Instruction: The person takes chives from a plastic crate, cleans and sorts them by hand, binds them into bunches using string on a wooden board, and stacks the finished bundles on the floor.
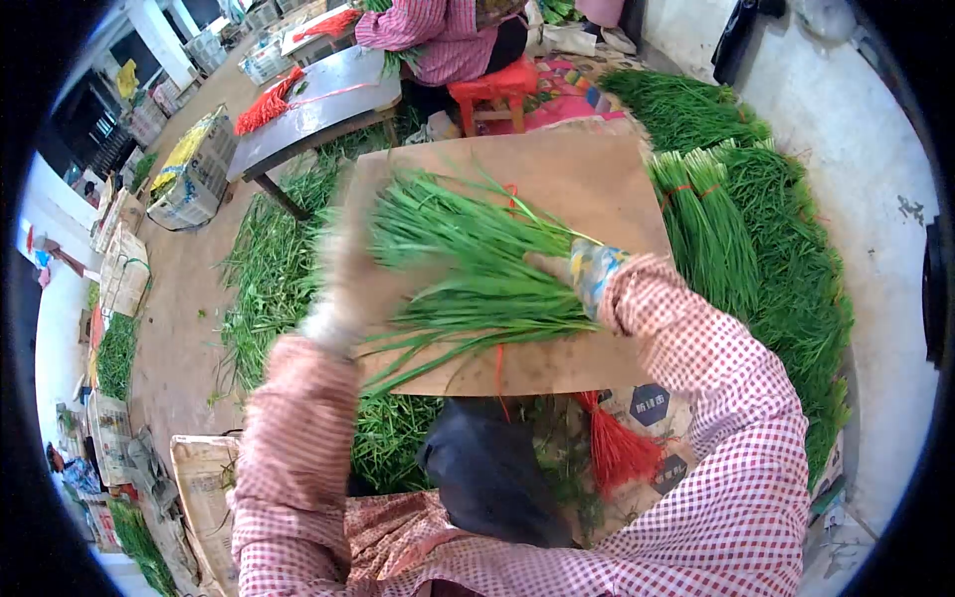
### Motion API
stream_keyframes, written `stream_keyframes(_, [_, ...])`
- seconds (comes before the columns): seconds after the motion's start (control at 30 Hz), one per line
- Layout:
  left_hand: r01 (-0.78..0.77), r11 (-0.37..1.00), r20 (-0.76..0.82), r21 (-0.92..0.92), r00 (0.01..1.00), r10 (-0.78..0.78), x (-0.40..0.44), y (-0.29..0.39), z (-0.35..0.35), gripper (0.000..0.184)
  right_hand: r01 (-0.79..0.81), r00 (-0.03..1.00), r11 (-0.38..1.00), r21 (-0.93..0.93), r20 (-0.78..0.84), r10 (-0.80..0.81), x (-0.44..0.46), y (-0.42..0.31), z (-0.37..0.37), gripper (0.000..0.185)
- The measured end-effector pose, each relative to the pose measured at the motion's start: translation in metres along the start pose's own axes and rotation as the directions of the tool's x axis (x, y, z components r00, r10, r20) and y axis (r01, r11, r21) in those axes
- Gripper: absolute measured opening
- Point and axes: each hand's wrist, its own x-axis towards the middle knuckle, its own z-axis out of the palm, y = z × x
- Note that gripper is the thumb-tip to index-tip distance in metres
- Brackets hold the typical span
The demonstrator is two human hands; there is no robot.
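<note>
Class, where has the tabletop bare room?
Bare tabletop: the far-right corner beyond the green bunch and right hand; a near-edge patch between the nearer red strand and right sleeve. Crowded: middle and left, with bunch and left hand.

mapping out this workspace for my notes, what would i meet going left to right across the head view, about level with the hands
Pale package, loose greens on the floor, blurred left hand, bunch of long green leaves, right hand, tied green bundles, heap of greens, pale wall
</note>
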Motion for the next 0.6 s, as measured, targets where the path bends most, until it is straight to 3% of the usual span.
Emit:
stream_keyframes(0.03, [-0.159,0.987,0.256,0.007,0.955,0.152,0.006,0.021,0.03,0.11,0.019,0.997,0.991,-0.135,-0.066,-0.028,0.007,0.012,0.012,0.063])
stream_keyframes(0.07, [-0.349,0.933,0.37,0.093,0.882,0.293,0.012,0.043,0.061,0.109,0.02,0.989,0.966,-0.259,-0.134,-0.057,0.016,0.027,0.026,0.064])
stream_keyframes(0.13, [-0.501,0.855,0.586,0.132,0.735,0.341,0.017,0.051,0.108,0.113,0.011,0.955,0.895,-0.445,-0.262,-0.141,0.027,0.061,0.051,0.065])
stream_keyframes(0.17, [-0.501,0.856,0.593,0.129,0.731,0.338,0.021,0.049,0.116,0.113,0.046,0.938,0.833,-0.551,-0.263,-0.226,0.016,0.057,0.05,0.065])
stream_keyframes(0.23, [-0.329,0.913,0.819,0.24,0.574,-0.008,0.035,0.044,0.129,0.118,0.175,0.954,0.647,-0.742,-0.036,-0.299,-0.015,0.035,0.029,0.062])
stream_keyframes(0.27, [-0.336,0.911,0.827,0.241,0.562,-0.011,0.037,0.039,0.132,0.118,0.174,0.953,0.659,-0.732,-0.042,-0.299,-0.033,0.01,0.01,0.062])
stream_keyframes(0.33, [-0.255,0.925,0.771,0.282,0.634,-0.061,0.031,0.027,0.13,0.12,0.167,0.982,0.705,-0.69,0.179,-0.058,-0.056,-0.028,-0.024,0.076])
stream_keyframes(0.4, [-0.246,0.919,0.788,0.309,0.608,-0.102,0.027,0.019,0.124,0.121,0.136,0.99,0.853,-0.504,0.102,-0.097,-0.013,0.031,0.0,0.079])
stream_keyframes(0.43, [-0.223,0.909,0.754,0.353,0.643,-0.135,0.022,0.017,0.119,0.121,-0.055,0.993,0.994,0.092,0.105,0.046,-0.006,0.028,-0.001,0.08])
stream_keyframes(0.53, [-0.186,0.895,0.706,0.405,0.686,-0.177,0.013,0.015,0.121,0.118,0.168,0.986,0.969,0.18,-0.034,-0.164,-0.04,0.03,0.001,0.077])
stream_keyframes(0.6, [-0.174,0.901,0.743,0.398,0.637,-0.205,0.023,0.016,0.123,0.116,0.309,0.896,0.889,-0.338,-0.21,-0.392,-0.037,0.038,0.005,0.078])
